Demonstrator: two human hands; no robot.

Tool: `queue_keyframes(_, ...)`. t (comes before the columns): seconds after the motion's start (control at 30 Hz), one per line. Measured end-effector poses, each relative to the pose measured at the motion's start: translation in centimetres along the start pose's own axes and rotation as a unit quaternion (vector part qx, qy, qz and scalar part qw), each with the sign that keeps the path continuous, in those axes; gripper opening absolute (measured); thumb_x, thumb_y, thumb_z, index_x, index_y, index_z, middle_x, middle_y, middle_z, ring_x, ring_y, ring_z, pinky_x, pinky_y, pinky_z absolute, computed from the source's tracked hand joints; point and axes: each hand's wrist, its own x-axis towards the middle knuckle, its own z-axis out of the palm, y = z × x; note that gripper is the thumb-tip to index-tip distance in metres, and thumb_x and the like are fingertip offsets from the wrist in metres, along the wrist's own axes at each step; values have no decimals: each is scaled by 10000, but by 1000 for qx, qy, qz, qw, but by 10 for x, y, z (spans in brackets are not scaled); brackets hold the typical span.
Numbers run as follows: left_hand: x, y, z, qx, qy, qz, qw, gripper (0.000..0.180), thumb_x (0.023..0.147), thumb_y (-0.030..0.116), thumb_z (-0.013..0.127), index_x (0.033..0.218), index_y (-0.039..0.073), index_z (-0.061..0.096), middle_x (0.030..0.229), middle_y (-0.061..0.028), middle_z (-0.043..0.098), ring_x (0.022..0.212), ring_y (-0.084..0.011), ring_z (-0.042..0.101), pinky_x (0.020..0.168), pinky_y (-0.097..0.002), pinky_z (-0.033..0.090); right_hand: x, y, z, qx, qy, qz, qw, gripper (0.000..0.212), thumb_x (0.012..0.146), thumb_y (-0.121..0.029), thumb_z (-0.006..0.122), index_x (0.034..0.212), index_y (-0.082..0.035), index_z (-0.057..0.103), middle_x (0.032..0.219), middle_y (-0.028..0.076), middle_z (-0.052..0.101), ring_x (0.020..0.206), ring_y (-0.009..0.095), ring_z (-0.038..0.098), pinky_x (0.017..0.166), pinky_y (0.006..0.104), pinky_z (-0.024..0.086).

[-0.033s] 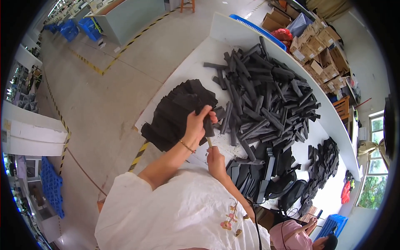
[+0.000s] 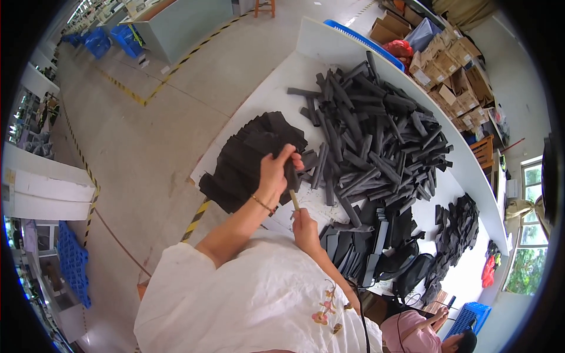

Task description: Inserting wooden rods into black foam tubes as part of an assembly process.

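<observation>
At a white table (image 2: pixel 265 97) heaped with dark foam strips (image 2: pixel 376 141), the left hand (image 2: pixel 275 173) grips one strip (image 2: pixel 290 175) while the right hand (image 2: pixel 306 226) clasps a stick (image 2: pixel 294 200) beneath it, apparently mid-insertion, needing steady alignment.

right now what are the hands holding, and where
Left hand grips a dark strip around its middle; right hand holds a thin stick by its lower end.
</observation>
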Motion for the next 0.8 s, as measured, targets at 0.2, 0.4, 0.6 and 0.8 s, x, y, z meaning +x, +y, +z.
queue_keyframes(0.2,15,11,-16,26,1,21,999,191,849,194,698,868,13,642,578,-21,549,398,-78,421,373,-218,306,-25,-25,-43,22,-112,116,987,94,931,-101,503,874,-32,530,603,196,565,553,389,582,487,413,441)
queue_keyframes(0.4,16,-12,-2,1,40,-102,994,242,841,270,707,860,37,645,498,22,464,344,-63,323,339,-227,202,-48,-55,-83,-15,-99,114,988,139,942,-127,504,847,-31,537,536,158,518,481,310,572,454,368,421)
queue_keyframes(0.6,62,54,-25,-2,77,139,987,362,947,388,528,980,30,569,649,-13,496,526,-85,440,477,-225,369,-62,-55,-95,26,-164,182,969,172,951,-158,480,849,-44,559,545,83,525,499,202,569,488,336,431)
queue_keyframes(0.8,-18,17,-18,108,-68,-46,991,360,923,356,579,1082,34,557,781,-23,542,681,-131,554,555,-283,471,-42,-50,-95,14,-140,160,977,191,958,-165,472,848,-29,549,543,83,519,479,183,525,481,315,404)
